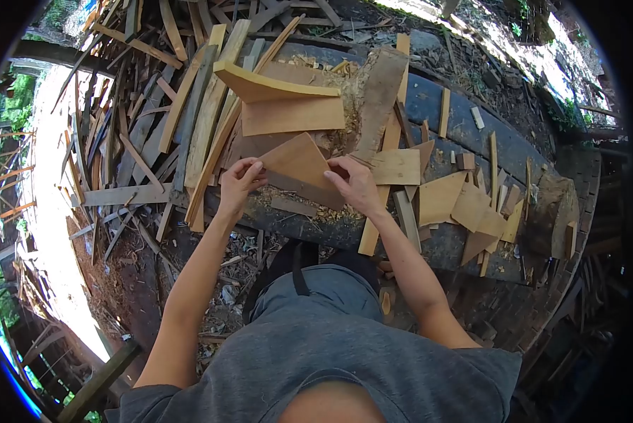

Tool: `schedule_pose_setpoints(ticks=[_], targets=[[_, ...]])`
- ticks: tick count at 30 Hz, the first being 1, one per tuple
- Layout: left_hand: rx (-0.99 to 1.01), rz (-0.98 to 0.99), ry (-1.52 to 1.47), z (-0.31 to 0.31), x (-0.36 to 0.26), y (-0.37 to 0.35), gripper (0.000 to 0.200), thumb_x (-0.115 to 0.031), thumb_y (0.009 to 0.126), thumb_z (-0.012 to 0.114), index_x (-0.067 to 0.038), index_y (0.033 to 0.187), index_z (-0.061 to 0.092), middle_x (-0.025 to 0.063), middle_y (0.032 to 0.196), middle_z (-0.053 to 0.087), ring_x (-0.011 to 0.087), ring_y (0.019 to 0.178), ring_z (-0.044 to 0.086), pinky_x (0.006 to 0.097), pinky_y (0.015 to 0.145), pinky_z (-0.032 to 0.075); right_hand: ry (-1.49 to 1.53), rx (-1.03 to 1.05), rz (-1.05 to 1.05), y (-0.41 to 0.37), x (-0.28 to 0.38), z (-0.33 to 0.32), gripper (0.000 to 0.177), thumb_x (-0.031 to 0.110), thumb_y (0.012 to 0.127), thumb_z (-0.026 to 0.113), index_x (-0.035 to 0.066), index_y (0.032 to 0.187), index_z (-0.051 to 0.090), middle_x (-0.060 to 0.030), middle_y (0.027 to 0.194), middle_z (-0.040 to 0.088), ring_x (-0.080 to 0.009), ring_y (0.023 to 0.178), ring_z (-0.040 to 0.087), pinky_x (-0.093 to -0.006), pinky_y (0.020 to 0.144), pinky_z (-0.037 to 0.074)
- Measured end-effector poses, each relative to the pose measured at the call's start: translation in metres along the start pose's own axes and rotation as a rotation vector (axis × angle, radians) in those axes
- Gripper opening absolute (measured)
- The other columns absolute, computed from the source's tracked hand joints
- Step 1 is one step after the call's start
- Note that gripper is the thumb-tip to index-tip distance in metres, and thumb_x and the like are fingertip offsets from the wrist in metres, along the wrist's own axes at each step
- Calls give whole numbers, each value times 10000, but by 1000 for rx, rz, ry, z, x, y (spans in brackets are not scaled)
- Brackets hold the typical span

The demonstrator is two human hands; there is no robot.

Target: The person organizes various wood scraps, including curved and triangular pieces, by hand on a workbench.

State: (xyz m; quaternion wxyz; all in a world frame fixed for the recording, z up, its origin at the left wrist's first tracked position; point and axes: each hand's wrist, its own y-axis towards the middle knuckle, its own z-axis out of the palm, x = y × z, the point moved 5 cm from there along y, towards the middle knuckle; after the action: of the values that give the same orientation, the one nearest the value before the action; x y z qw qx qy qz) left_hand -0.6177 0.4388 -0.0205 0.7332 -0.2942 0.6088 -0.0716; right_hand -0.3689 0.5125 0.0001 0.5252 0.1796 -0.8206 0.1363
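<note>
A thin, roughly triangular wooden piece (301,163) is held between both hands over the work surface. My left hand (242,178) pinches its left corner between thumb and fingers. At its right edge, my right hand (355,185) grips it, with the thumb on the near side. Just beyond lies a flat rectangular board (292,115), and a curved yellowish wooden piece (274,86) stands along its far edge. A short pale board (397,167) lies right beside my right hand. Sawdust and chips are scattered around a rough wood block (381,95).
Long wooden strips (211,113) are heaped on the left. Several flat offcuts (441,197) lie on the dark work surface (429,99) to the right, near a stump-like block (550,211). A long narrow board (368,237) projects over the near edge.
</note>
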Motion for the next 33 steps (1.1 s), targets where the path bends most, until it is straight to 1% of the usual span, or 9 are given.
schedule_pose_setpoints(ticks=[6, 9, 12, 13, 18, 21, 24, 28, 33], targets=[[60, 35, -76, 48, -18, 1, 229, -206, 900, 627, -31, 1045, 597, 43, 924, 634, 140, 855, 630, 293, 773, 556, 181, 112, 232, -30, -20, -8, 358, 231, 850, 653, 19, 1120, 550, -106, 923, 657, -185, 774, 638, -310, 691, 498], [138, 55, 6, 72, -24, 4, 233, -211, 920, 597, -35, 1071, 579, 36, 929, 630, 141, 870, 630, 297, 787, 551, 659, 224, 554, -47, -28, -8, 369, 317, 896, 611, 22, 1110, 556, -67, 912, 646, -116, 792, 609, -264, 666, 494], [234, 41, 71, 101, -20, 1, 236, -222, 918, 600, -33, 1061, 599, 34, 912, 632, 124, 839, 619, 292, 770, 552, 777, 110, 520, -63, -33, -23, 341, 319, 894, 614, 32, 1074, 571, -44, 893, 635, -104, 778, 600, -251, 653, 490], [214, 1, 68, 106, -17, 1, 256, -222, 926, 586, -36, 1102, 590, 37, 927, 629, 124, 842, 618, 285, 767, 549, 792, 103, 497, -69, -30, -33, 317, 336, 893, 617, 62, 1049, 588, 30, 813, 566, -44, 689, 521, -215, 607, 433], [254, -103, 157, 144, 1, -14, 353, -216, 948, 542, -49, 1258, 524, 82, 1075, 615, 139, 886, 612, 272, 771, 539, 846, -252, 496, -103, -83, -67, 324, 292, 899, 610, 7, 1051, 575, -37, 870, 626, -88, 753, 604, -248, 639, 494], [344, -94, 341, 159, 13, -18, 356, -205, 947, 541, -49, 1266, 518, 91, 1099, 615, 147, 912, 610, 280, 793, 530, 917, -712, 765, -139, -129, -105, 262, 284, 931, 560, 51, 1050, 545, -34, 866, 613, -122, 765, 614, -279, 701, 515], [391, -117, 372, 173, 18, -25, 357, -190, 944, 545, -52, 1272, 515, 89, 1100, 616, 148, 927, 608, 283, 806, 521, 1069, -1070, 802, -168, -165, -137, 262, 269, 946, 530, 44, 1077, 507, -62, 927, 613, -162, 788, 614, -320, 720, 529], [399, -97, 402, 190, 18, -31, 335, -181, 944, 545, -52, 1252, 538, 76, 1082, 619, 130, 905, 602, 269, 790, 517, 1134, -1229, 824, -195, -200, -156, 253, 239, 947, 514, 43, 1102, 477, -82, 959, 609, -190, 805, 611, -345, 730, 534], [366, -85, 476, 215, 24, -34, 332, -214, 941, 553, -62, 1236, 558, 70, 1081, 622, 119, 902, 598, 265, 787, 509, 1026, -468, 774, -183, -194, -133, 175, 176, 923, 489, 60, 1033, 560, -72, 870, 621, -143, 729, 603, -279, 652, 524]])
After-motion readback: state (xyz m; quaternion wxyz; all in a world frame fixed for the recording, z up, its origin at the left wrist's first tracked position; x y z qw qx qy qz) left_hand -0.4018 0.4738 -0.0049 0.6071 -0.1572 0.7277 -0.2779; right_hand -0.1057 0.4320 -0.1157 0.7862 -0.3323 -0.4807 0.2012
